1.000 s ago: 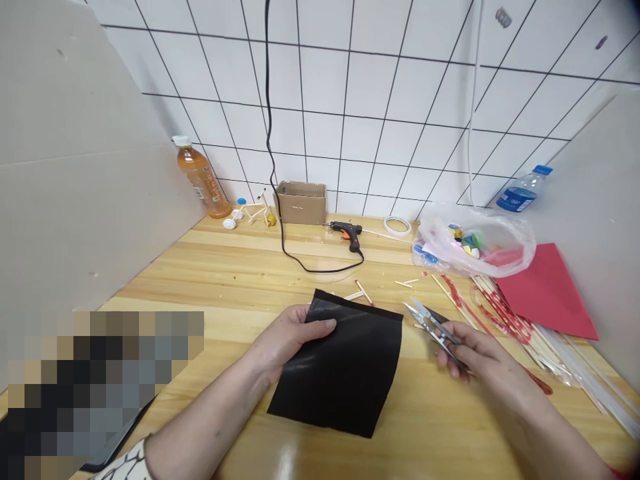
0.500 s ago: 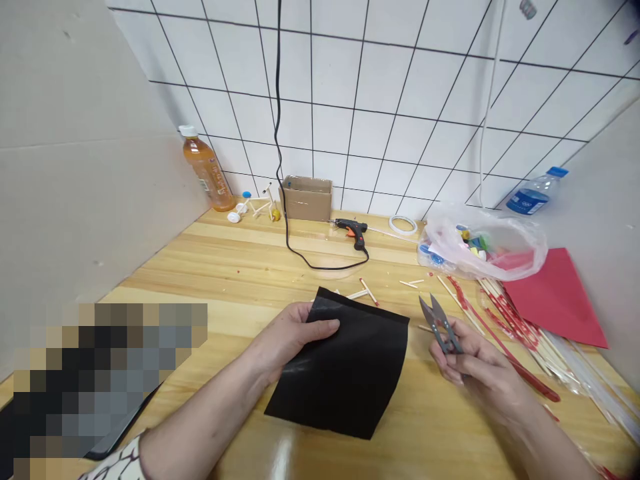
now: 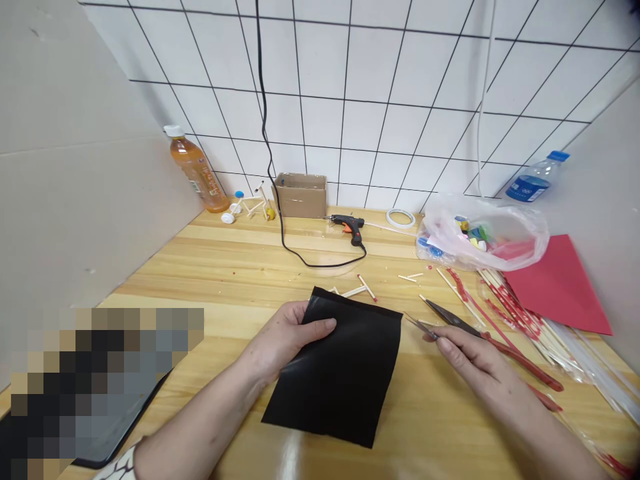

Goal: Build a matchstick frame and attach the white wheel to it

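Observation:
A black sheet [image 3: 340, 373] is pinched at its upper left edge by my left hand [image 3: 290, 340], thumb on top and fingers behind. Its top edge is folded or doubled. To the right, my right hand [image 3: 473, 360] is closed on small metal snips [image 3: 421, 325], whose tips point at the sheet's upper right corner, very near it. Whether the tips touch the corner cannot be made out. Beyond the right hand lie red-handled scissors [image 3: 525, 363], partly hidden by it. Short sticks [image 3: 367, 288] lie just behind the sheet.
At the back stand an orange drink bottle [image 3: 197, 173], a cardboard box [image 3: 301, 197], a glue gun [image 3: 350, 225] with a cord and a tape roll [image 3: 401, 218]. Right: a plastic bag [image 3: 485, 233], red sheet [image 3: 560, 287], stick bundles and a water bottle [image 3: 535, 179]. A pixelated dark object sits left.
My right hand has moved left toward the sheet and turned the snips, so their blades now show edge-on near the corner. The scissors behind are more exposed. The view has shifted slightly.

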The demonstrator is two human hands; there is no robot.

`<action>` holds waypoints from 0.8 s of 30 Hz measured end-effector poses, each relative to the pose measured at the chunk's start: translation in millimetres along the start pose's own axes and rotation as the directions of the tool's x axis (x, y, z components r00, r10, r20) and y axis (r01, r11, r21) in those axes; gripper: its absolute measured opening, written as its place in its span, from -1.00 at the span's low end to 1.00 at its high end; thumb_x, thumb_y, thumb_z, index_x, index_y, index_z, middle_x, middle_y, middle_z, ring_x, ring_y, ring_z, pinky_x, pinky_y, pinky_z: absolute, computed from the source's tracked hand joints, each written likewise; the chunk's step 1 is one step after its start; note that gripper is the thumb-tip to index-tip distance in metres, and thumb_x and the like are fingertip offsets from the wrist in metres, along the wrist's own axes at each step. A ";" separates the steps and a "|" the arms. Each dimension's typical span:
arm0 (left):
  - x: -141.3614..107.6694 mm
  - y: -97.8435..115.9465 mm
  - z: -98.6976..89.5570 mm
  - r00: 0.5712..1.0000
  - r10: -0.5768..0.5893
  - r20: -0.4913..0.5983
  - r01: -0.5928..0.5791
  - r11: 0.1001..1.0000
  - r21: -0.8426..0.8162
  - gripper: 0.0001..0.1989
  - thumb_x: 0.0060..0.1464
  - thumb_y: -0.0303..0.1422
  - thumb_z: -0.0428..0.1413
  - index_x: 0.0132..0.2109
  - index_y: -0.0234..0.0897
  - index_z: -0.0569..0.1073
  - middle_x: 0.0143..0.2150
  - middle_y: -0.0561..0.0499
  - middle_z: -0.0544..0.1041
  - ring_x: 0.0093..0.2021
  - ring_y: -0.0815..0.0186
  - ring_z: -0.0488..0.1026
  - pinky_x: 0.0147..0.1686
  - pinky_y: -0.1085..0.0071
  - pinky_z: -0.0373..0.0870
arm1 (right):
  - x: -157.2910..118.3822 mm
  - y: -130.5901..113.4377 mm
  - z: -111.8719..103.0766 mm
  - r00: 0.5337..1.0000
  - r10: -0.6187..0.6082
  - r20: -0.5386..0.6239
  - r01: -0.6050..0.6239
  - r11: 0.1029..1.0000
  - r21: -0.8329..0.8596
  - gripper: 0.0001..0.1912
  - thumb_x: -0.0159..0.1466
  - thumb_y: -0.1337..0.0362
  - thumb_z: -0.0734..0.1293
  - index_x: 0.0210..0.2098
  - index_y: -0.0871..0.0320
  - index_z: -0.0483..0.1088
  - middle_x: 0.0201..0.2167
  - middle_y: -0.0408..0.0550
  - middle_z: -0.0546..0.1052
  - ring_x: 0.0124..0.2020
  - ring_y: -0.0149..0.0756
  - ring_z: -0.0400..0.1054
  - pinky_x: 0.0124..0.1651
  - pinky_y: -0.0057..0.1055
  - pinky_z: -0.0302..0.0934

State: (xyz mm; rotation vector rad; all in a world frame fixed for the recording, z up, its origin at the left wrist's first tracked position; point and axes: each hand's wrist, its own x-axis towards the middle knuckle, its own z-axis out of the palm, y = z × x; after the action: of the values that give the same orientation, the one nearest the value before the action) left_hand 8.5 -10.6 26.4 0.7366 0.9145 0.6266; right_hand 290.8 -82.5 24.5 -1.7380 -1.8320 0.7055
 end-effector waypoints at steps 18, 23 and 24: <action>0.8 -4.9 1.0 0.998 -0.018 0.056 0.015 0.999 0.046 -0.78 -0.19 -0.34 0.30 -0.33 -0.33 0.52 -0.41 0.00 0.59 -0.44 0.32 0.51 -0.41 0.49 0.40 | 2.0 -5.2 8.9 0.983 -0.160 0.094 0.161 0.987 -0.006 -0.72 0.32 0.21 0.14 -0.09 0.05 0.41 -0.20 -0.10 0.56 -0.10 -0.23 0.42 -0.11 -0.38 0.32; -0.7 -4.0 2.6 0.999 -0.013 0.053 0.010 0.998 0.057 -0.80 -0.17 -0.35 0.29 -0.33 -0.33 0.53 -0.41 0.01 0.59 -0.45 0.35 0.50 -0.42 0.51 0.40 | 1.1 -4.1 9.0 0.981 -0.175 0.079 0.176 0.984 -0.010 -0.73 0.31 0.22 0.15 -0.08 0.05 0.41 -0.11 -0.07 0.53 -0.08 -0.21 0.42 -0.11 -0.37 0.32; -0.8 -3.9 2.8 0.998 -0.011 0.058 0.007 0.998 0.062 -0.81 -0.17 -0.36 0.29 -0.34 -0.33 0.53 -0.41 0.01 0.59 -0.46 0.35 0.50 -0.42 0.51 0.40 | 1.0 -4.2 8.9 0.981 -0.174 0.082 0.175 0.984 -0.010 -0.73 0.31 0.23 0.15 -0.09 0.05 0.41 -0.10 -0.07 0.53 -0.08 -0.22 0.41 -0.11 -0.38 0.32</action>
State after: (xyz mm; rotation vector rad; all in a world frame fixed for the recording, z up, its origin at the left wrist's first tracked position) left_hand 11.2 -14.3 24.9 0.8014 0.8862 0.5681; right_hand 281.6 -81.9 20.9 -1.5551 -2.0217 0.7000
